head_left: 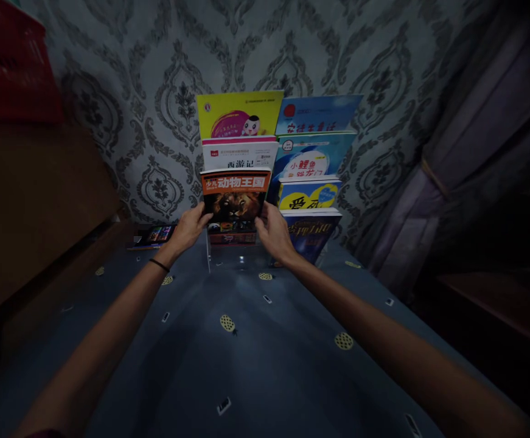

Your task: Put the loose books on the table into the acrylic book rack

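Note:
Between my two hands stands a book with a lion's face and an orange title band (pixel 236 204). My left hand (pixel 190 226) grips its left edge, thumb in front. My right hand (pixel 274 231) grips the right edge the same way. The book's lower part is at a clear stand (pixel 241 260), upright in front of a white book (pixel 240 155) and a yellow book (pixel 219 109). Beside it on the right, a dark blue book (pixel 310 234) stands before a yellow-and-blue book (pixel 313 193) and two blue books, one the teal-blue book (pixel 338 149).
A blue patterned cloth (pixel 191 365) covers the surface. Flat items with a dark cover (pixel 157 234) lie to the left of the stand. A brown box-like piece (pixel 41 207) with a red bag (pixel 13 67) is at far left. A curtain (pixel 429 164) hangs right, with patterned wallpaper behind.

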`<action>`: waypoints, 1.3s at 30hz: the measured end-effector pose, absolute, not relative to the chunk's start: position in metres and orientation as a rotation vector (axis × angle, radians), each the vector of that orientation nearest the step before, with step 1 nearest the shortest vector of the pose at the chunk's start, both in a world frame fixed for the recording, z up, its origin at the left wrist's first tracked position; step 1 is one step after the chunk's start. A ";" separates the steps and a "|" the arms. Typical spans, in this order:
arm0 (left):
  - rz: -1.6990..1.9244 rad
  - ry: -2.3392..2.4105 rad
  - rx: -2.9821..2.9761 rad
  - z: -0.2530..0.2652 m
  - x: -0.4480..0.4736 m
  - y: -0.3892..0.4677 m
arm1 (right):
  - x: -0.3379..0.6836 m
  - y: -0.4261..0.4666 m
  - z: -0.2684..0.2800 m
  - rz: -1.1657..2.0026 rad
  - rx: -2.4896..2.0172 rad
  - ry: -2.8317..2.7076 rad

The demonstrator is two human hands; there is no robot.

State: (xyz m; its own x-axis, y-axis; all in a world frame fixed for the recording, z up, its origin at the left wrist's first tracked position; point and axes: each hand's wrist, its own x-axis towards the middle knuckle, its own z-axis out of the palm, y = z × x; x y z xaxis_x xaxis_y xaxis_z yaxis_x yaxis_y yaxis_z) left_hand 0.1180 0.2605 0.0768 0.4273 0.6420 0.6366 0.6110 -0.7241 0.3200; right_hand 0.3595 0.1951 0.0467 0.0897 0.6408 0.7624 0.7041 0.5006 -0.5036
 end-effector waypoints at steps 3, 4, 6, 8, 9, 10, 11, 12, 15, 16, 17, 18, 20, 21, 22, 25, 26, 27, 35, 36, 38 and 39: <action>1.212 1.139 2.613 0.076 0.119 0.259 | 0.358 0.194 0.044 -0.097 -1.216 -1.591; 1.225 1.133 2.612 0.076 0.120 0.258 | 0.359 0.194 0.043 -0.113 -1.232 -1.589; 1.260 1.120 2.608 0.076 0.122 0.256 | 0.360 0.194 0.040 -0.127 -1.261 -1.588; 1.295 1.111 2.592 0.075 0.125 0.254 | 0.362 0.195 0.037 -0.112 -1.279 -1.587; 1.308 1.108 2.573 0.075 0.126 0.253 | 0.362 0.196 0.036 -0.098 -1.277 -1.587; 1.319 1.105 2.544 0.075 0.128 0.252 | 0.363 0.197 0.036 -0.084 -1.269 -1.588; 1.329 1.103 2.506 0.074 0.129 0.251 | 0.363 0.198 0.036 -0.072 -1.256 -1.589; 1.339 1.103 2.459 0.074 0.131 0.251 | 0.363 0.199 0.037 -0.065 -1.240 -1.588; 1.351 1.116 2.325 0.070 0.135 0.251 | 0.363 0.201 0.042 -0.086 -1.206 -1.577; 1.341 1.124 2.298 0.069 0.136 0.251 | 0.363 0.202 0.043 -0.106 -1.202 -1.571; 1.325 1.131 2.282 0.067 0.136 0.252 | 0.362 0.202 0.045 -0.128 -1.200 -1.568; 1.308 1.136 2.276 0.065 0.137 0.253 | 0.362 0.202 0.046 -0.145 -1.200 -1.567; 1.276 1.143 2.286 0.063 0.137 0.255 | 0.363 0.202 0.048 -0.153 -1.200 -1.575; 1.266 1.148 2.300 0.062 0.136 0.255 | 0.364 0.203 0.048 -0.145 -1.198 -1.580; 1.261 1.153 2.315 0.062 0.135 0.256 | 0.365 0.203 0.048 -0.134 -1.193 -1.582; 1.253 1.190 2.383 0.063 0.133 0.255 | 0.368 0.203 0.045 -0.117 -1.186 -1.565; 1.246 1.226 2.435 0.064 0.133 0.253 | 0.369 0.203 0.043 -0.117 -1.193 -1.556; 1.228 1.278 2.498 0.065 0.133 0.251 | 0.370 0.203 0.041 -0.119 -1.206 -1.553; 0.925 1.702 2.747 0.072 0.134 0.235 | 0.365 0.204 0.021 -0.132 -1.313 -1.589; 0.906 1.730 2.759 0.073 0.134 0.234 | 0.365 0.205 0.019 -0.137 -1.318 -1.590; 0.846 1.799 2.781 0.075 0.136 0.232 | 0.366 0.206 0.016 -0.140 -1.334 -1.597; 0.807 1.834 2.787 0.076 0.137 0.231 | 0.366 0.207 0.015 -0.141 -1.344 -1.600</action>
